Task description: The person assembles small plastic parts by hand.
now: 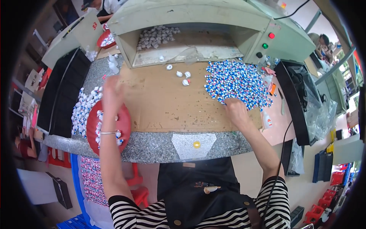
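Note:
My left hand (113, 91) is above the far edge of a red round dish (93, 131) at the left. Motion smears its fingers, so I cannot tell if it holds anything. Several small white pieces with blue marks lie in the dish. On the right, my right hand (236, 111) is at the near edge of a wide pile of small blue, white and red pieces (240, 84). Its fingers are curled together, and what they pinch is hidden. A few round white pieces (186, 82) sit apart on the brown board (164, 103).
A pale metal box (187, 17) with an open front spans the back; white balls (156, 37) lie inside it. White-and-blue pieces (85, 108) are heaped left of the dish. Black trays (63, 91) flank both sides. Squeeze bottles (267, 120) stand nearby. Other people (103, 8) are farther off.

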A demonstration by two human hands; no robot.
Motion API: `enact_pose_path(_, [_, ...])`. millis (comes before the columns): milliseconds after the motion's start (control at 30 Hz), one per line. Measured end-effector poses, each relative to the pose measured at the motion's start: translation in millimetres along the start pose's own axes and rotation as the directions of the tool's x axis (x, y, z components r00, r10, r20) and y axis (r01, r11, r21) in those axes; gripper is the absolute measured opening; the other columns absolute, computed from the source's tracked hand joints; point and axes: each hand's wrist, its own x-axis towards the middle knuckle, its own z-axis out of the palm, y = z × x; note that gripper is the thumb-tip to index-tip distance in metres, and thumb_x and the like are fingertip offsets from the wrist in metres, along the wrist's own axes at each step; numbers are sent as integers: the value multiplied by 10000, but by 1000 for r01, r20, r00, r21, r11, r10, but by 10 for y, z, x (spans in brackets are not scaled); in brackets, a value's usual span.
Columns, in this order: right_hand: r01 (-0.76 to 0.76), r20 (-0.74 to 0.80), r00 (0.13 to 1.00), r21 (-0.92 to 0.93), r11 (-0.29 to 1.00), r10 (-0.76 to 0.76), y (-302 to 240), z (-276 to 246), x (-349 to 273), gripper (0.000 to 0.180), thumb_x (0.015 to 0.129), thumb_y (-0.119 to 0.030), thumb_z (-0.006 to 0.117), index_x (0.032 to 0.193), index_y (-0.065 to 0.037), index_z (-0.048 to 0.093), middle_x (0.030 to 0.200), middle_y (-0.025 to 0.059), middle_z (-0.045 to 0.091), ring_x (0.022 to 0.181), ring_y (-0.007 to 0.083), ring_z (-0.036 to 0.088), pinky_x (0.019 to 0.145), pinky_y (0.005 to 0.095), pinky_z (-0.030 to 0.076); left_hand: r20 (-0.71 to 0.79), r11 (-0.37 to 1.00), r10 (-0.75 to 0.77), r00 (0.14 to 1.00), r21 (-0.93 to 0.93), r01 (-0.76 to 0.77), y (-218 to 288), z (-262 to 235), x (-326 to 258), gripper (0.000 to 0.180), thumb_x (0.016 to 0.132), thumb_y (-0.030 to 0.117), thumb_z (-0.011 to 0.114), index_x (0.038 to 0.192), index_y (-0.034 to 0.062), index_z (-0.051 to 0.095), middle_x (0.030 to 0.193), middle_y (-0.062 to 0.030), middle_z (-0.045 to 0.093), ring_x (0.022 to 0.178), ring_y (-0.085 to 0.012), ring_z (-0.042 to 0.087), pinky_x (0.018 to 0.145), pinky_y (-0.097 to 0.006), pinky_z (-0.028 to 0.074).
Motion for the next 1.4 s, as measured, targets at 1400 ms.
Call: enact_pose_path(1400, [354,195,870,392,849,-453,-1237,-316,-521,103,773,-29,621,870,4,631,739,133,581,675,330,602,582,405,486,609,10,-229,759,-779,627,1524,-45,-2265,339,835,-108,621,1156,-19,560,1002,-46,630,930,-95,619,823,-213,509])
